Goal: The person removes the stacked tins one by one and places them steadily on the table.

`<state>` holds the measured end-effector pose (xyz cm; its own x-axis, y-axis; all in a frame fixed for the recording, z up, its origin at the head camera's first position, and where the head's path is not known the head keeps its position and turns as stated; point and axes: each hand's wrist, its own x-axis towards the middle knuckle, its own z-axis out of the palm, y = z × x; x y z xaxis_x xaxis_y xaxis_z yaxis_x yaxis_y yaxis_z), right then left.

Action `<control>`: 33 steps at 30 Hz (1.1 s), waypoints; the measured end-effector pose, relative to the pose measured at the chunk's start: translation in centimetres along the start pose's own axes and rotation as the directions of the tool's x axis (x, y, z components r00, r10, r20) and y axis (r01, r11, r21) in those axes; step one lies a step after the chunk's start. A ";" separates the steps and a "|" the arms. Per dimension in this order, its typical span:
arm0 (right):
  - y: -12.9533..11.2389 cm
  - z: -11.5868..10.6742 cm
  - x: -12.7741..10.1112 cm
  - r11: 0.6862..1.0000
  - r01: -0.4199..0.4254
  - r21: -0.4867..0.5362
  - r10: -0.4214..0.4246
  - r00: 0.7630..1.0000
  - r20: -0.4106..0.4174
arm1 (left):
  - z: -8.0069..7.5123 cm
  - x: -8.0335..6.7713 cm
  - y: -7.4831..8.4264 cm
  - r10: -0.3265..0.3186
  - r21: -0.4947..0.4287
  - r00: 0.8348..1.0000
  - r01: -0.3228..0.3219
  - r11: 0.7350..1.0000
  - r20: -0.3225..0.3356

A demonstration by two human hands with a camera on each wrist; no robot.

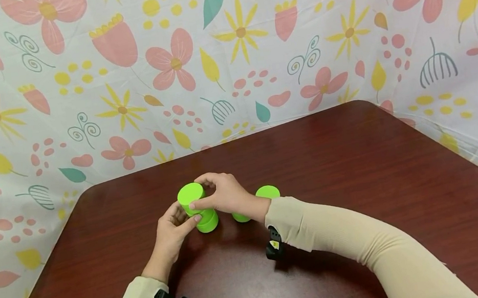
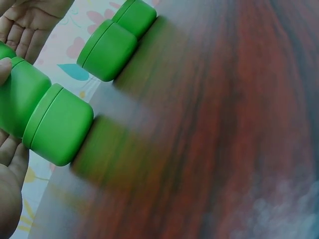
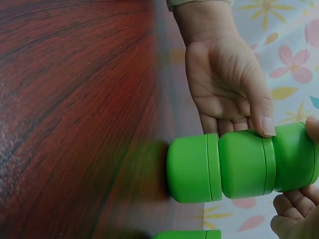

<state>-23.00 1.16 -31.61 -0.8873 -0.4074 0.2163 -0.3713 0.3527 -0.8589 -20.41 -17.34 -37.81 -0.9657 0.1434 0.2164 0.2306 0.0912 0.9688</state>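
Observation:
Three bright green lidded jars stand stacked in one column on the table. The bottom jar (image 3: 189, 169) rests on the wood, the middle jar (image 3: 243, 164) sits on its lid, and the top jar (image 1: 190, 193) is above both. My left hand (image 1: 172, 229) grips the middle jar from the left, its thumb lying near the lid seam and its fingers behind. From the far right side, my right hand (image 1: 225, 194) holds the top jar between thumb and fingers. In the head view, the hands partly cover the column.
Two more green jars, one nearer (image 2: 108, 50) and one behind it (image 2: 134, 17), stand right of the column, partly hidden by my right wrist in the head view. The dark brown table (image 1: 310, 155) has a flower-patterned cloth (image 1: 218, 48) hanging behind it.

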 end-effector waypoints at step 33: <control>2.0 -4.5 -1.1 0.996 -0.090 -0.018 0.087 0.988 -0.130 | -0.1 -0.1 0.1 0.011 0.023 1.000 -0.010 1.000 -0.017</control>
<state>-23.99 6.16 -31.48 -0.9442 -0.2624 0.1990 -0.2947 0.4031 -0.8664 -20.32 -17.40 -37.75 -0.9651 0.1272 0.2290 0.2434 0.1125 0.9634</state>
